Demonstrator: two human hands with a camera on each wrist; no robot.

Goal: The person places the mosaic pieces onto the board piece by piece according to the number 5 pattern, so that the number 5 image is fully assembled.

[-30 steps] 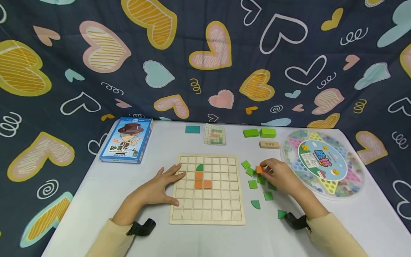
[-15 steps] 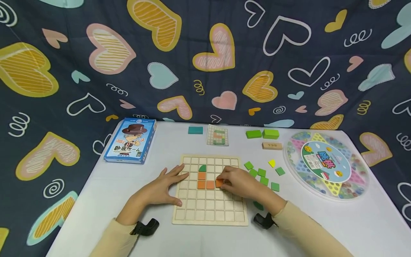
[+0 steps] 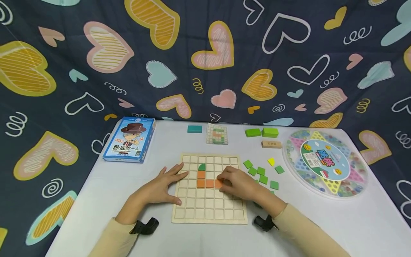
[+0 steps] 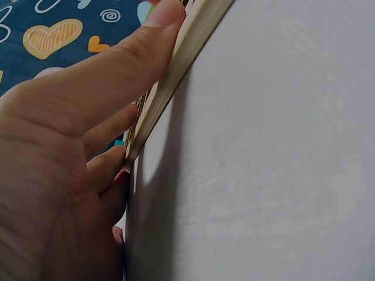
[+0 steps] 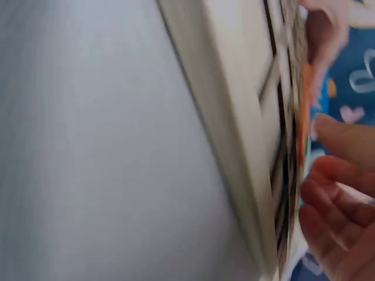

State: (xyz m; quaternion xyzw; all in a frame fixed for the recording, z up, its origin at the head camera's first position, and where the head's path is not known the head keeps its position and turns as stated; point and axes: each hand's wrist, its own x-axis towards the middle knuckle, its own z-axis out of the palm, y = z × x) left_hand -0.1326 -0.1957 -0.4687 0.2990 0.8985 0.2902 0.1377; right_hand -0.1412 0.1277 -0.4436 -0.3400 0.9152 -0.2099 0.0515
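In the head view, a wooden grid board [image 3: 209, 213] lies on the white table. My left hand [image 3: 156, 188] spreads its fingers along the board's left edge, with thumb and fingertips resting on the rim; the left wrist view shows the thumb [image 4: 126, 67] lying over that rim. My right hand [image 3: 239, 182] reaches over the board from the right and pinches an orange square tile [image 3: 218, 184], which lies in line with a grid cell and is partly hidden by the fingers. Beside it sit several orange tiles [image 3: 201, 183] in an L, topped by a green quarter-round tile [image 3: 202, 167].
Loose green square tiles [image 3: 263, 179] and a yellow tile [image 3: 271, 161] lie right of the board. Behind stand a pattern card [image 3: 217, 134], a teal block [image 3: 194, 129], green blocks [image 3: 270, 132] and a wooden block [image 3: 271, 144]. A blue game box [image 3: 130, 140] and round checkers board [image 3: 325, 162] flank them.
My right hand has carried the orange tile from the loose pile leftward onto the board, and the tile now lies flat at the row's right end. My left hand stays at the board's edge.
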